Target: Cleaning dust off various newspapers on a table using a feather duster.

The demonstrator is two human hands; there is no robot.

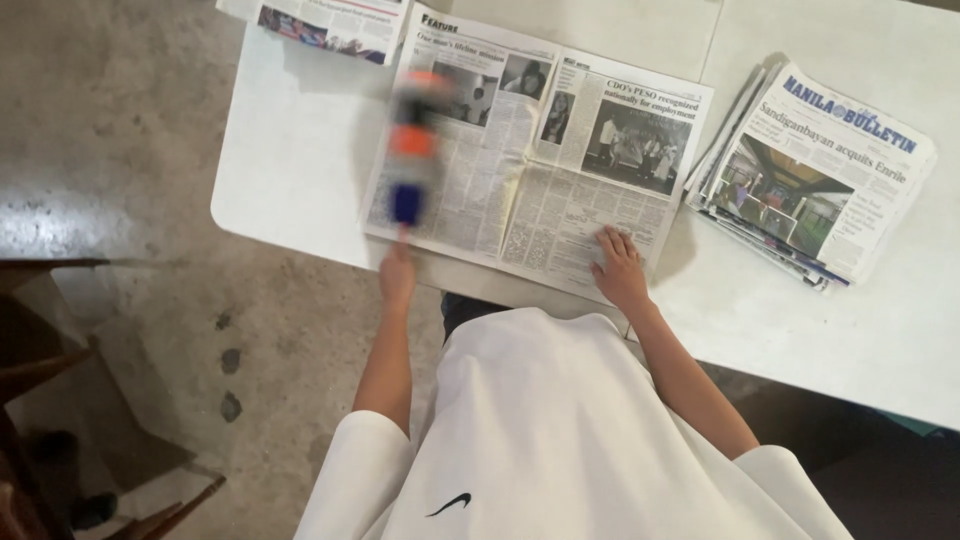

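Note:
An open newspaper [530,150] lies spread on a white table [290,170]. My right hand [618,265] rests flat on its lower right corner, fingers apart. My left hand [398,275] is at the table's near edge, gripping a blurred stick-like object [412,140] with orange, dark and blue bands that reaches up over the paper's left page. Motion blur hides what the object is.
A stack of folded newspapers [815,175] sits on the table to the right. Another newspaper [330,25] lies at the far left edge. Bare concrete floor [120,150] spreads to the left, with dark wooden furniture [40,400] at the lower left.

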